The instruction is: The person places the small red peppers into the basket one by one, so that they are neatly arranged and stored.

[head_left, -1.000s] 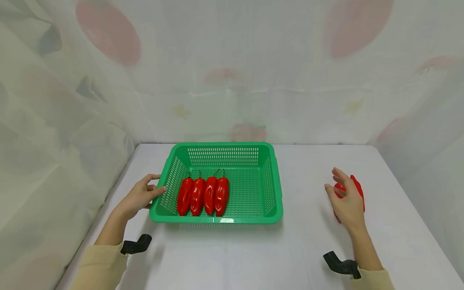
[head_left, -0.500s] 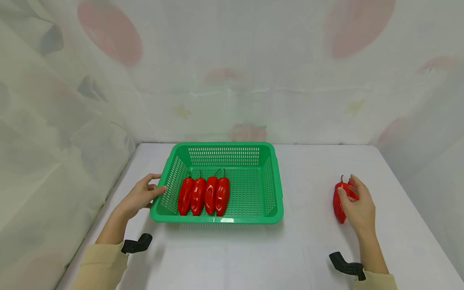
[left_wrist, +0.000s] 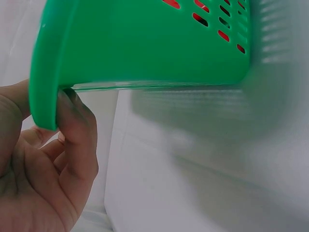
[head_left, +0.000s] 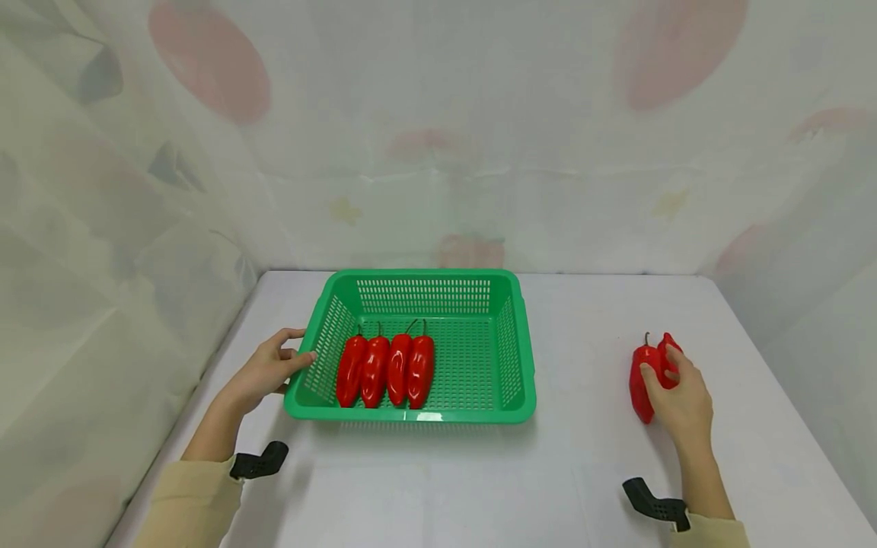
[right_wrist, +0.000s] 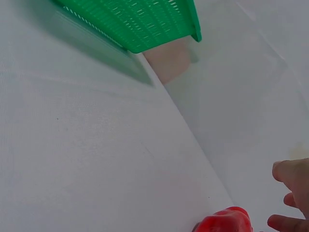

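A green plastic basket (head_left: 444,415) stands on the table with several red peppers (head_left: 419,373) lying side by side in its left half, stems toward the back. My left hand (head_left: 263,371) pinches the basket's left rim, thumb over the edge; the left wrist view shows curled fingers (left_wrist: 77,130) under that rim (left_wrist: 44,72). At the right, my right hand (head_left: 681,399) hovers over two more red peppers, a left one (head_left: 641,388) and a right one (head_left: 668,344) partly hidden behind it. Its thumb and fingers are apart. One pepper (right_wrist: 224,221) shows beside the fingers (right_wrist: 292,176) in the right wrist view.
The table (head_left: 479,487) has a white cover. A pale patterned curtain (head_left: 438,152) hangs behind it and along both sides. Black wrist mounts (head_left: 259,461) sit on both forearms.
My right hand has moved right and then down toward the right-hand pepper, uncovering the left one. The left hand and the basket have stayed in place.
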